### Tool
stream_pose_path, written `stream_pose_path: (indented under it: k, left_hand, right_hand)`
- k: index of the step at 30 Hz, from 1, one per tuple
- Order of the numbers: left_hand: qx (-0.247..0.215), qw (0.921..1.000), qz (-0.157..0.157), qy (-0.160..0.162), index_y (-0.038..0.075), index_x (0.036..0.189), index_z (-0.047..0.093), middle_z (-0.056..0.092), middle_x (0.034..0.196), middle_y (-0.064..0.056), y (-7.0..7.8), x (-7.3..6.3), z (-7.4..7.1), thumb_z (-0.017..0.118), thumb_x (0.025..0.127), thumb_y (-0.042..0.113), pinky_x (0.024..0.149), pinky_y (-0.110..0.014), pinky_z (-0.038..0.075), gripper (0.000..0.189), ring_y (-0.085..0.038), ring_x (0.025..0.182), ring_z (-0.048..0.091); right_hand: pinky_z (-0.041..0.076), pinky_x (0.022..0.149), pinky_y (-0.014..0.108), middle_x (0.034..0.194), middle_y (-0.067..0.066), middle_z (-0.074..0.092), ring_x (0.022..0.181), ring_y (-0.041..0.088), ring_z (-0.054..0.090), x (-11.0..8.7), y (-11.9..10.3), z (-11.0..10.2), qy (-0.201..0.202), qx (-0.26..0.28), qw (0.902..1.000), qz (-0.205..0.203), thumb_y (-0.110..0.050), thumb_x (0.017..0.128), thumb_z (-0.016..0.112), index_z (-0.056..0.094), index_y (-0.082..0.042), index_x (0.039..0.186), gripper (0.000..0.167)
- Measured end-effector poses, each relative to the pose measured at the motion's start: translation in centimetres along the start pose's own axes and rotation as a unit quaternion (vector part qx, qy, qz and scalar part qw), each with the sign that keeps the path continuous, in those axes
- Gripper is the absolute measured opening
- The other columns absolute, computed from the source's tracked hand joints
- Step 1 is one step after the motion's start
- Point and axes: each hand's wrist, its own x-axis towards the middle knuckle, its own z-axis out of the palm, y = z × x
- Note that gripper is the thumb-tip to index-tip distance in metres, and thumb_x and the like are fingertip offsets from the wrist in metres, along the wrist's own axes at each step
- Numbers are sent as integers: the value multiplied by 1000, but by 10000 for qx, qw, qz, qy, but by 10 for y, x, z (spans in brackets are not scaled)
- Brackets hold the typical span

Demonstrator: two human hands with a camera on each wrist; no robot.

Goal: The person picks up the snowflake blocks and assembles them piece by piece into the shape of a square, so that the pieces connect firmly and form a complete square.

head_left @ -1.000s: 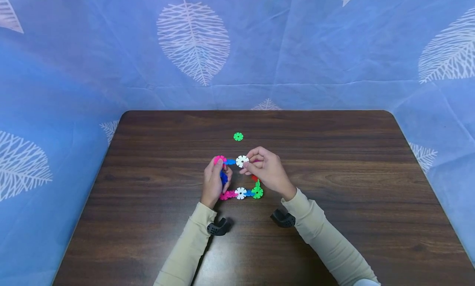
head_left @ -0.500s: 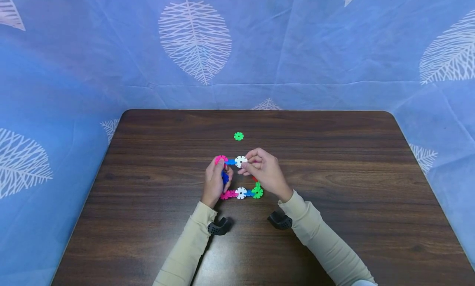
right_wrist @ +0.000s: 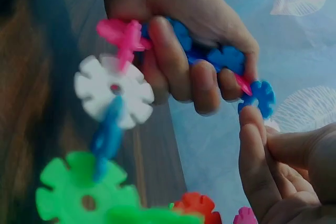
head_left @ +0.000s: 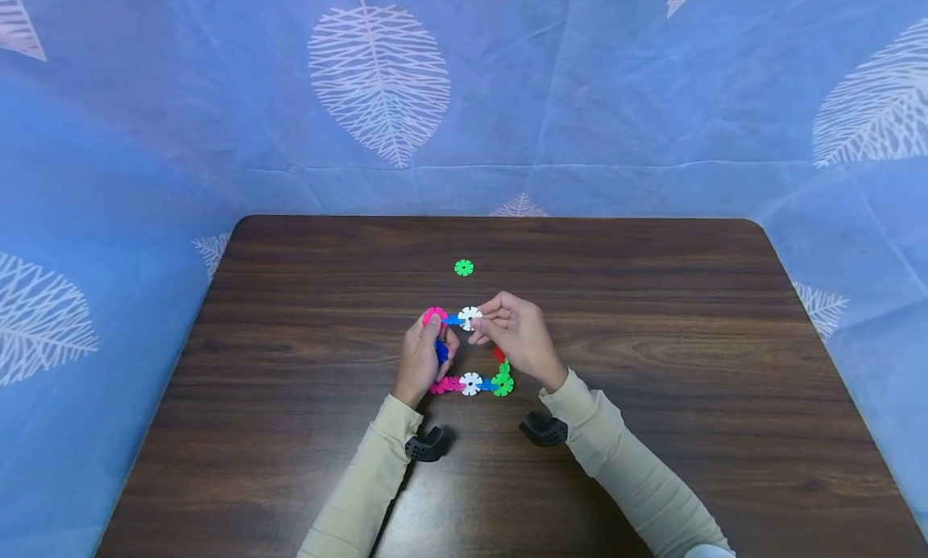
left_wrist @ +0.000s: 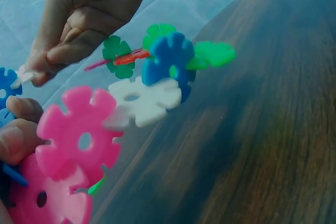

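A chain of notched plastic snowflake discs bends round between both hands. My left hand (head_left: 419,358) grips its left side, thumb on a pink disc (head_left: 435,313), with dark blue discs (head_left: 441,351) in the curled fingers. At the far end, my right hand (head_left: 518,332) pinches a white disc (head_left: 467,312), which a blue disc (head_left: 453,320) joins to the pink one. The near stretch runs through pink discs (left_wrist: 80,135), another white disc (right_wrist: 113,88) and a blue disc (left_wrist: 170,61) to a green disc (head_left: 503,384). A red disc (right_wrist: 197,205) follows, partly behind my right hand.
A loose green disc (head_left: 464,267) lies beyond the hands on the dark wooden table (head_left: 652,284). Black wrist cameras (head_left: 429,444) hang under both forearms. A blue cloth (head_left: 565,99) with white leaf prints hangs behind the table.
My right hand has shifted slightly left with the white disc, closer to my left hand. The red disc shows more now. Both hands keep their hold.
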Motion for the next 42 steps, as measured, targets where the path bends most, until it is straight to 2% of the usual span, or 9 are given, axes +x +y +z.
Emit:
stream_pose_path:
  k: [3, 8, 12, 16, 22, 27, 31, 35, 42]
  left_hand:
    - [3, 10000, 18, -67, -2, 84, 42, 47, 58, -2, -9, 4, -2, 26, 105, 22, 31, -21, 30, 36, -10, 34, 36]
    - [-76, 9992, 390, -54, -2, 84, 40, 47, 59, -3, -12, 9, -4, 31, 103, 34, 31, -20, 30, 41, -9, 36, 36]
    - [-220, 9986, 476, -64, -2, 83, 38, 46, 61, -5, -8, 8, -6, 30, 103, 32, 31, -20, 29, 40, -9, 36, 35]
    - [-499, 9975, 496, -23, 1, 82, 38, 46, 59, -3, -13, 10, -10, 29, 104, 29, 30, -21, 27, 36, -9, 35, 34]
    - [-727, 9958, 555, 39, 3, 81, 38, 46, 57, -2, -13, 9, -14, 27, 104, 25, 29, -21, 28, 34, -9, 33, 34]
    - [-690, 9967, 422, 49, 3, 83, 39, 46, 58, -3, -14, 4, -17, 25, 105, 24, 29, -22, 28, 34, -9, 33, 35]
    - [-688, 9965, 452, 116, 1, 83, 39, 46, 59, -4, -18, 4, -18, 27, 105, 26, 28, -22, 27, 35, -9, 32, 35]
    - [-672, 9961, 548, 172, -2, 84, 38, 46, 59, -4, -19, 5, -18, 29, 104, 29, 28, -22, 27, 39, -7, 32, 35]
    - [-679, 9963, 466, 252, 2, 85, 39, 46, 59, -4, -16, 5, -16, 28, 105, 28, 30, -22, 29, 35, -9, 31, 35]
  right_hand:
    - [59, 67, 28, 90, 28, 68, 70, 24, 72, 0, 1, 0, 2, 80, 9999, -74, 0, 86, 65, 56, 10, 99, 18]
    - [59, 68, 28, 91, 27, 68, 74, 30, 72, 2, -2, 0, -43, -5, 9999, -139, -2, 87, 65, 55, 8, 102, 22]
    - [59, 68, 28, 92, 24, 69, 77, 31, 72, 6, -8, -3, -272, -175, 9995, -7, -7, 87, 66, 57, 6, 106, 25]
    - [59, 67, 30, 94, 23, 70, 76, 25, 72, 12, -14, -13, -511, -259, 9983, 60, -12, 91, 62, 60, 5, 108, 24]
    - [58, 59, 31, 90, 26, 69, 64, 16, 69, 36, -7, -44, -107, -660, 9978, 16, -20, 94, 60, 63, 3, 104, 25]
    - [58, 58, 33, 85, 24, 68, 58, 10, 64, 62, 13, -66, -1, -1675, 9849, 445, -19, 93, 61, 65, 2, 100, 23]
    - [58, 61, 35, 85, 22, 70, 63, 17, 66, 79, 30, -71, -247, -2238, 9709, 816, -16, 91, 63, 65, 0, 98, 18]
    - [54, 63, 31, 85, 16, 70, 72, 24, 67, 95, 45, -64, -387, -2492, 9632, 932, -16, 89, 66, 65, -1, 98, 18]
    - [50, 73, 32, 92, 10, 64, 74, 18, 58, 121, 65, -48, -659, -2670, 9584, 760, -21, 85, 71, 63, -2, 111, 33]
